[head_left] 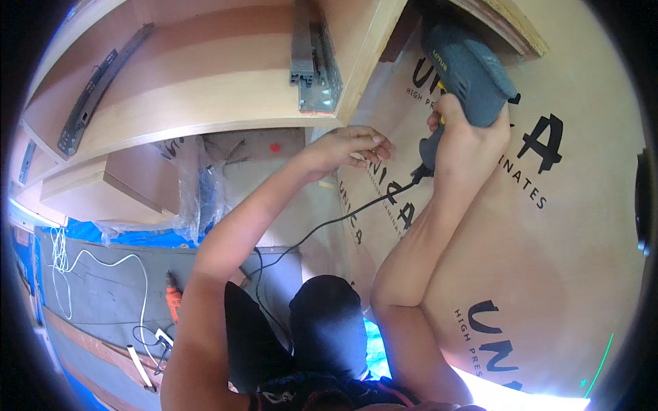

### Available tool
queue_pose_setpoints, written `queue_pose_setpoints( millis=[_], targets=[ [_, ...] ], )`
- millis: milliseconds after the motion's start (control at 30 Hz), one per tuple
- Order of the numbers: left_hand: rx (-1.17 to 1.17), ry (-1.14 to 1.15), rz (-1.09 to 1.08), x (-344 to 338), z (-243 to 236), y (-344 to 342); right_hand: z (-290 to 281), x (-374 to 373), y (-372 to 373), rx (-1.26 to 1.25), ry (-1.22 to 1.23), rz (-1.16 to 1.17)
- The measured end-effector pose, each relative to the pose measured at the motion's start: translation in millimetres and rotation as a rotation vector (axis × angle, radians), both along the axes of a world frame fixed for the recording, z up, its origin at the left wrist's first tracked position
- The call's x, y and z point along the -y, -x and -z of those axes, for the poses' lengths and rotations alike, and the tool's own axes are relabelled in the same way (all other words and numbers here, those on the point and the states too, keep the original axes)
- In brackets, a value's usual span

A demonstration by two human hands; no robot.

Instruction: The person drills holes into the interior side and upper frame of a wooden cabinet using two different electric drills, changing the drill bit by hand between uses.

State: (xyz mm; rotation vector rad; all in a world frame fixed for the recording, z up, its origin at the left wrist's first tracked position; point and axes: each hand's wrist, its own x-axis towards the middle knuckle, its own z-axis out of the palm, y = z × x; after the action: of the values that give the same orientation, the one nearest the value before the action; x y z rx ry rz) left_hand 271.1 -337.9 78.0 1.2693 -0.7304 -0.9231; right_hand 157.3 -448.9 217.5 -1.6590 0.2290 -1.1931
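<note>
My right hand (pixel 473 140) is wrapped round the handle of a dark blue-grey corded power drill (pixel 469 72). The drill points up and away into the shadowed space beside the wooden cabinet (pixel 205 68), and its front end is lost in the dark there. From the handle a black cord (pixel 329 222) trails down to the left, past my knees. My left hand (pixel 346 149) is held just below the cabinet's lower corner, fingers stretched and slightly bent, with nothing in them. Behind both hands stands a tan laminate panel (pixel 548 260) with dark print.
Metal drawer slides (pixel 315 61) are fixed inside the cabinet, one more slide (pixel 103 89) further left. A wooden box-shaped piece (pixel 110 188) in clear plastic lies below. An orange drill (pixel 173 298) and a white cable (pixel 144 288) are on the grey floor. A rough board edge (pixel 510 27) juts overhead.
</note>
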Motion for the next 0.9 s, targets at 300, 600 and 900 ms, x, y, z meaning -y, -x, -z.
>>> queue_pose_setpoints(
  millis=[300, 600, 900],
  targets=[
    [-0.01, 0.015, -0.192, 12, -10, 23, 28, 4, 7, 0.015, 0.144, 0.056],
    [0.148, -0.086, -0.191, -46, 11, 24, 100, -33, 97, 0.133, -0.362, -0.242],
    [0.108, -0.426, -0.611, -362, 134, 178, 200, -26, 153, -0.332, -0.459, -0.39]
  ],
)
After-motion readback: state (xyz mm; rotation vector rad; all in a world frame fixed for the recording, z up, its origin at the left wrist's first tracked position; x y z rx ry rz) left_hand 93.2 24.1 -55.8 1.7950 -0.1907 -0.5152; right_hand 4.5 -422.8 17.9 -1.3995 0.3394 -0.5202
